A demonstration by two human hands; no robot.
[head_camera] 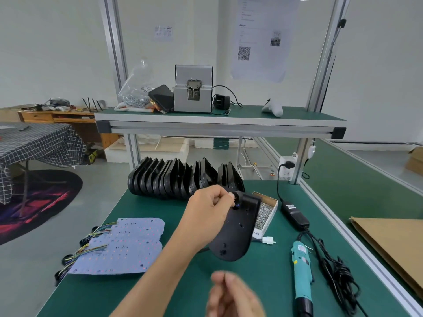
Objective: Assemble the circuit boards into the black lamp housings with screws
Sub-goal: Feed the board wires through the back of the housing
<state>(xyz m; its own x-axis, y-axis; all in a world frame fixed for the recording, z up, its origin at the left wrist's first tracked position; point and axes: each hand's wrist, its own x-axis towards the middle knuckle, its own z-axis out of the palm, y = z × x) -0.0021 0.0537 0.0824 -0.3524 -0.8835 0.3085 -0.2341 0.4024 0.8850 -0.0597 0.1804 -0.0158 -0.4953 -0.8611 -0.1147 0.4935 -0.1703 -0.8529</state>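
My left hand (210, 207) pinches the upper end of a black lamp housing (238, 232) and holds it tilted above the green table, its screw-holed face turned toward me. My right hand (231, 296) is blurred at the bottom edge, its fingers loosely bent, and nothing shows in it. A stack of pale circuit boards (128, 243) with coloured wires lies on the table to the left. Behind stands a row of several black housings (178, 177) on edge. An open box of screws (265, 211) sits just right of the held housing.
A teal electric screwdriver (301, 271) lies at the right with its cable and power adapter (295, 213). A white connector (269, 240) lies near the box. Cardboard (393, 245) is on the right. The shelf above carries a screw feeder (193, 90).
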